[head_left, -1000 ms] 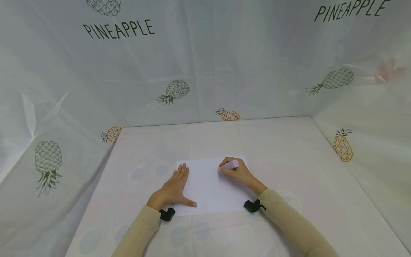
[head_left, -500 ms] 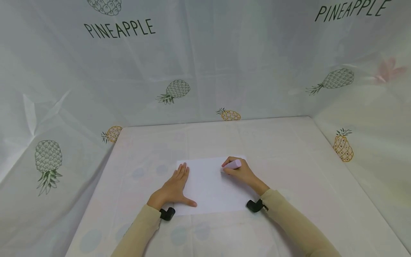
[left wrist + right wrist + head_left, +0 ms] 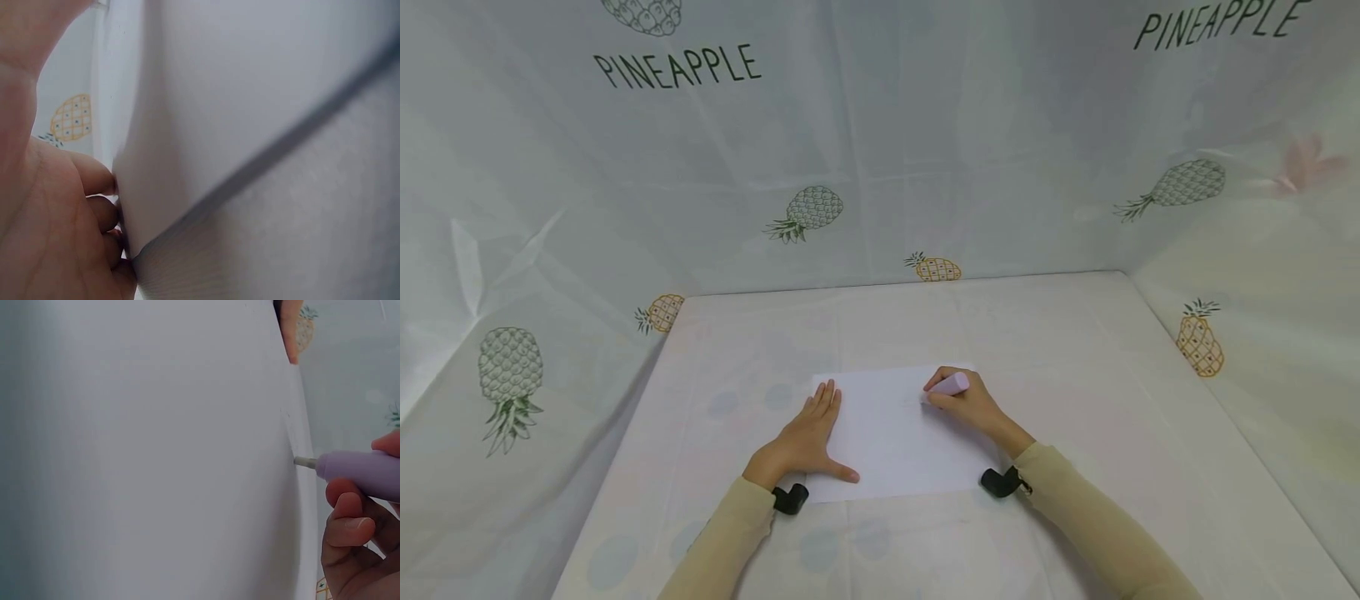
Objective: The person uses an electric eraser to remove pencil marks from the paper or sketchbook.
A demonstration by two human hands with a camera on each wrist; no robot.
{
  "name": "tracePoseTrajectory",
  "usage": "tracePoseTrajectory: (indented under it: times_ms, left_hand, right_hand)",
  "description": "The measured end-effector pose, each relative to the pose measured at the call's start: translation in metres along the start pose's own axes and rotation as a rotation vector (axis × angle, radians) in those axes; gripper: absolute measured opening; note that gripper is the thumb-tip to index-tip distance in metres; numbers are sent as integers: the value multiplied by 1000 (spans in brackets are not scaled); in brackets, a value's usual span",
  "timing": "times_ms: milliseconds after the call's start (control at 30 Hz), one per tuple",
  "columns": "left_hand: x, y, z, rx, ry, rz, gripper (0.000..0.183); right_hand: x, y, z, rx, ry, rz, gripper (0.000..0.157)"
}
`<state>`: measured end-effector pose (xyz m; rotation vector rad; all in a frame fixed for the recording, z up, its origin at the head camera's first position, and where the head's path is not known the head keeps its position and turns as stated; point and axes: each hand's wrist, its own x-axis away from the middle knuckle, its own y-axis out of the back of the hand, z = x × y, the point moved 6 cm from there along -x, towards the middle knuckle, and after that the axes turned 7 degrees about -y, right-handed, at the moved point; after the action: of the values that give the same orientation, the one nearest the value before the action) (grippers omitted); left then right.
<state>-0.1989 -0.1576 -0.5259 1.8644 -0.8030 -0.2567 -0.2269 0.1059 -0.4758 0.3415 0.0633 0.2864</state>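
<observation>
A white sheet of paper (image 3: 883, 450) lies on the table in the head view. Flat over its left edge rests my left hand (image 3: 805, 440), fingers extended and thumb spread along the near side. My right hand (image 3: 979, 410) pinches a thick lilac marker (image 3: 953, 383) above the upper right part of the sheet. In the right wrist view the marker (image 3: 359, 472) points its thin grey tip right at the paper (image 3: 175, 450), close to a few faint specks. The left wrist view has the palm (image 3: 50, 219) beside the sheet's edge, with fingertips against the surface.
A pale tablecloth (image 3: 1060, 358) with faint dots covers the table. White curtains (image 3: 1000, 167) printed with pineapples hang at the back and both sides. Black wrist cameras (image 3: 792, 500) sit at both cuffs of the beige sleeves (image 3: 1097, 525).
My right hand has slid a little to the right across the paper with the marker in its fingers. The left hand and the sheet have stayed in place.
</observation>
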Motion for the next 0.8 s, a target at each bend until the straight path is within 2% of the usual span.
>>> tracePoseTrajectory:
  times_ms: [367, 600, 800]
  left_hand:
    - [-1, -2, 3, -19, -12, -3, 145]
    - [0, 0, 1, 5, -12, -13, 144]
    - [0, -1, 1, -3, -7, -10, 145]
  right_hand:
    - [-1, 0, -2, -21, 2, 44, 10]
    - [-13, -4, -28, 4, 30, 42, 8]
    - [-17, -7, -33, 2, 79, 29, 7]
